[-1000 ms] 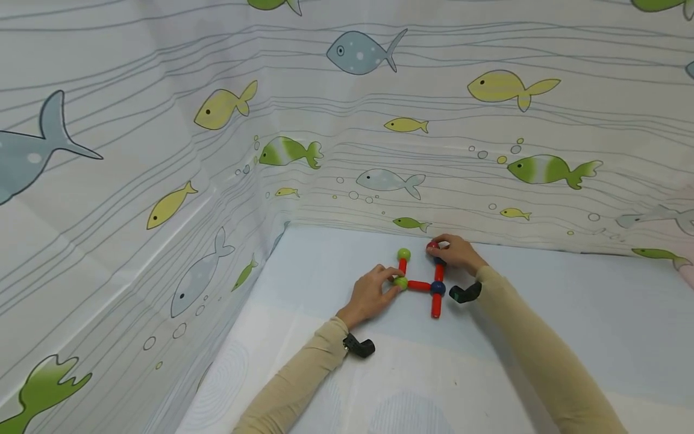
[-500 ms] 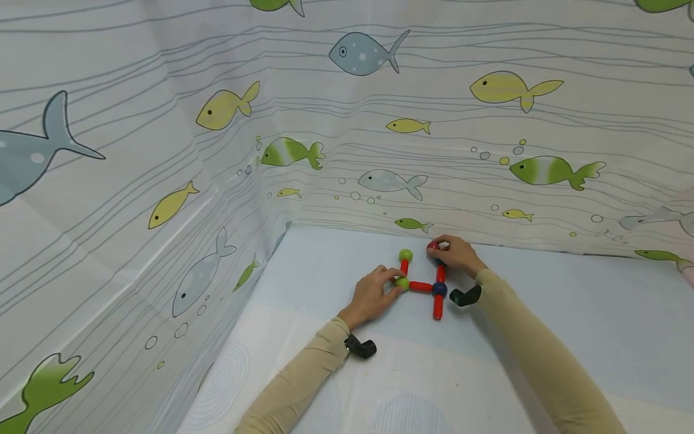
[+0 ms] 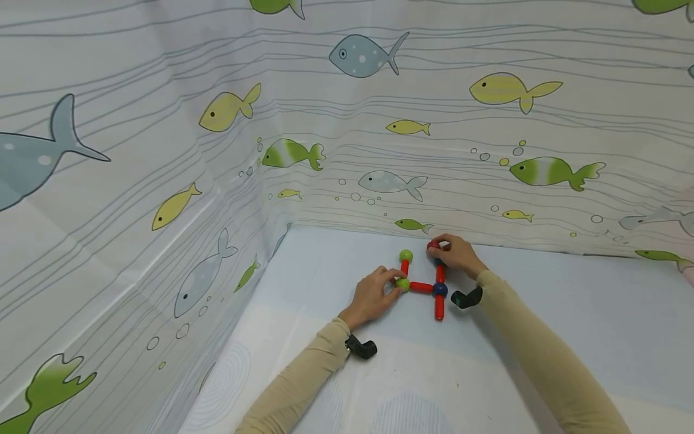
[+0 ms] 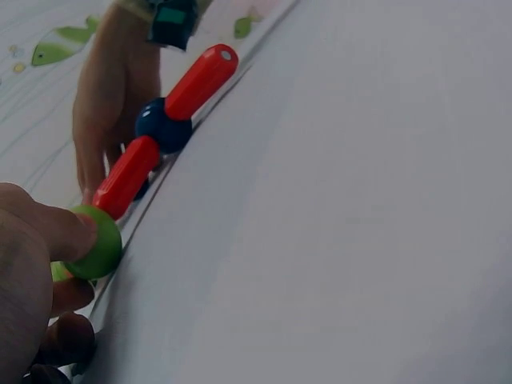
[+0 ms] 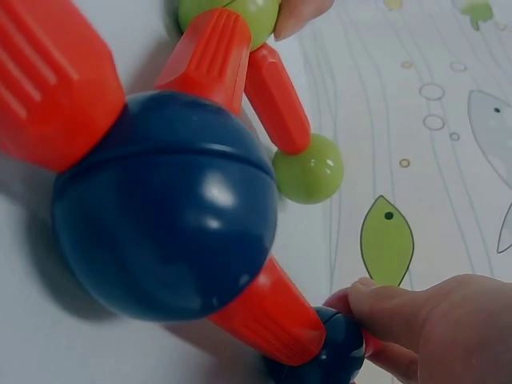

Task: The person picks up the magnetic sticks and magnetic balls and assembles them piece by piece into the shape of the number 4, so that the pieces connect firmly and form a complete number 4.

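A toy frame of red rods and coloured balls lies on the table. My left hand pinches its near green ball between thumb and fingers. From that ball one red rod leads to a far green ball; another red rod runs across to a blue ball. Two more rods leave the blue ball, one with a bare near end, the other reaching a second blue ball. Right beside this one, my right hand pinches a red ball, mostly covered by fingers.
Behind and to the left stand fish-printed sheets, meeting in a corner. The pale table cover spreads to the right and toward me. Black wrist cameras, one by the left cuff and one by the right cuff, sit close over the table.
Both hands keep their holds and the toy frame stays joined in the same layout. Only a slight shift of the whole view shows.
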The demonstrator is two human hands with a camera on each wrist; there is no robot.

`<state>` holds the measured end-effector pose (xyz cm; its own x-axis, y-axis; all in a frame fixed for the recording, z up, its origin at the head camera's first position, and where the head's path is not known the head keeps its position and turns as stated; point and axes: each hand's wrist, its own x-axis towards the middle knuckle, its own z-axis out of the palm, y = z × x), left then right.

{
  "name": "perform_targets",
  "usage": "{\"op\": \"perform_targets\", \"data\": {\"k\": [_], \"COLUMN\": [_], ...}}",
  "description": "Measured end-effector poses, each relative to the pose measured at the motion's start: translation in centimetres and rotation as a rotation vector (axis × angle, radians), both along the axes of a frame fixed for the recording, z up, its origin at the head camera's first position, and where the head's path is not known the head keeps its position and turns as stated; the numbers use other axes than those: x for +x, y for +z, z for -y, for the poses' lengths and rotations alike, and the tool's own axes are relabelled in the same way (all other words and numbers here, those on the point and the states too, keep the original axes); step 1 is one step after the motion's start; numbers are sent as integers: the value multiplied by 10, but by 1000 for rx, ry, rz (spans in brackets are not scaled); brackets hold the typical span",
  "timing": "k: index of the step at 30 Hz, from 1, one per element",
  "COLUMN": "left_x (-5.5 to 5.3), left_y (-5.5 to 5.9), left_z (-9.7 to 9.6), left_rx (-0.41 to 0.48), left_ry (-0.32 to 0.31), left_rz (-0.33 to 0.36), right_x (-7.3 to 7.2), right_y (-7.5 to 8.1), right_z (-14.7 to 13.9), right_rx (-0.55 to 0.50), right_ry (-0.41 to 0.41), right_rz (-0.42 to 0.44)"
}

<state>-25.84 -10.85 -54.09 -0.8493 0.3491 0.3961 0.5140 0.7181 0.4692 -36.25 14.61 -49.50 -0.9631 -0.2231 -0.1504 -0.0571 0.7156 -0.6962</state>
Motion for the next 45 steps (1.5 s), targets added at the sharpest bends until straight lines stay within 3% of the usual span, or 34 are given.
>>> {"op": "perform_targets", "data": {"k": [8,16,26,33,40,45], "left_x": [0,2,3,1,1,3], "left_y": [-1,2,2,2,4,4], "left_z": [-1,1,1,0,-1,-3], "left_rx": [2,-13,-7,-16,-7,-14], "left_ry": [-6,10,2,7,16,24], "left_rz": [-17,-5,-1,3,1,0], "right_x": [8,25,66,100,135,155], "right_y": [7,14,16,12,-1,-9], "right_z": [-10,-35,-56,-55,-49,-46], "right_rx": [-2,51,49,5,-47,-102], "right_ry": [-54,8,81,122,104,135], "right_rz": [-38,-81,-77,-82,-86,-126]}}
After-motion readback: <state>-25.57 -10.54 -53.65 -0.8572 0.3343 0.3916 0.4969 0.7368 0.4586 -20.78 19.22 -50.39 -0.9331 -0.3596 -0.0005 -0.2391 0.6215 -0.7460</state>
